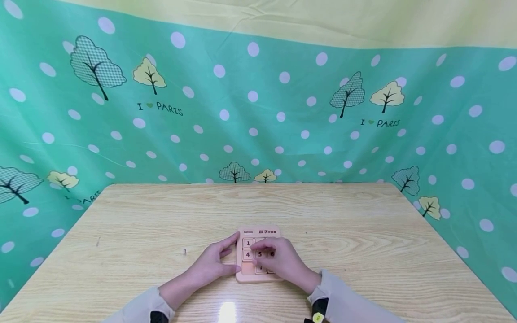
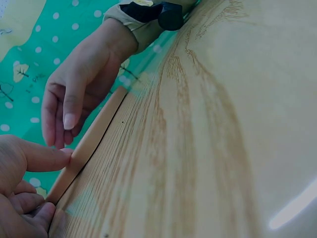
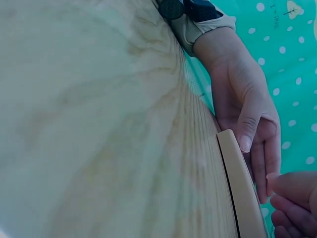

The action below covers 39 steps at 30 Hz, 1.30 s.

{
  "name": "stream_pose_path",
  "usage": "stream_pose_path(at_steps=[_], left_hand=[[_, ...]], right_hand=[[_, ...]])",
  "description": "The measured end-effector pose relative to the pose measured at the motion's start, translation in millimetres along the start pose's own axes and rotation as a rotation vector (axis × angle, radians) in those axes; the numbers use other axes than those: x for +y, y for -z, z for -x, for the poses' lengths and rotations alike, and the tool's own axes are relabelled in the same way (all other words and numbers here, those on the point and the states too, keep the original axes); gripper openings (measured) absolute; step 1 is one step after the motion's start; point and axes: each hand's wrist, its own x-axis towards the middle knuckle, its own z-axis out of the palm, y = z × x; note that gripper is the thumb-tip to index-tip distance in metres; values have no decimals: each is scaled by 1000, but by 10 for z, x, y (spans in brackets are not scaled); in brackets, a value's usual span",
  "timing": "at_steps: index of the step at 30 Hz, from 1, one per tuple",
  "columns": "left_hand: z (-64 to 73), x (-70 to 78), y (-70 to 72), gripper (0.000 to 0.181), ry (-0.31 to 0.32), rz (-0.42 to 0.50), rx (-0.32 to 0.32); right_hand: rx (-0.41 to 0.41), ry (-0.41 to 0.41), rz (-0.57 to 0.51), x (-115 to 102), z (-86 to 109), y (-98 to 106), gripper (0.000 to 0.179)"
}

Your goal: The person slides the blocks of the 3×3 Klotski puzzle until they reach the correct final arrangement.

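A pale peach number slide puzzle (image 1: 258, 279) lies flat on the table, with its numbered tiles in rows. Tiles 1, 4, 5 and 6 show, and a tile that looks like a 7 is partly covered in the bottom row; the bottom-left slot is bare. My left hand (image 1: 210, 264) holds the board's left side, thumb at the lower edge and index finger near the top corner. Over the tiles, my right hand (image 1: 282, 260) reaches down with thumb and index finger apart, covering the right-hand tiles. Whether its fingertips touch a tile is unclear.
The wood-grain table (image 1: 161, 215) stretches around the puzzle. Behind it hangs a green dotted cloth (image 1: 242, 134) with printed trees. A bright light reflection falls on the near table edge.
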Motion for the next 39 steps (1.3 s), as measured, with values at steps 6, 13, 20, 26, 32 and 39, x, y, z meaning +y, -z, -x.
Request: stream_pose_path(at_steps=[6,13,20,26,32,39], left_hand=[[-1,-3,-9,84,7,-3,13],[-2,-8,-15,85,0,6,9],[4,-5,-23,86,7,-1,18],[-3,1,-15,85,18,-20,19],[-9,6,-17,85,18,-18,7],[-2,8,-9,85,16,-29,8]], right_hand=[[-1,-35,-48,26,157,81,27],[40,-36,-59,67,310,161,29],[59,-63,-23,139,377,167,29],[67,-70,-42,131,393,154,28],[91,-77,-33,119,404,143,27],[104,-86,26,127,390,102,26]])
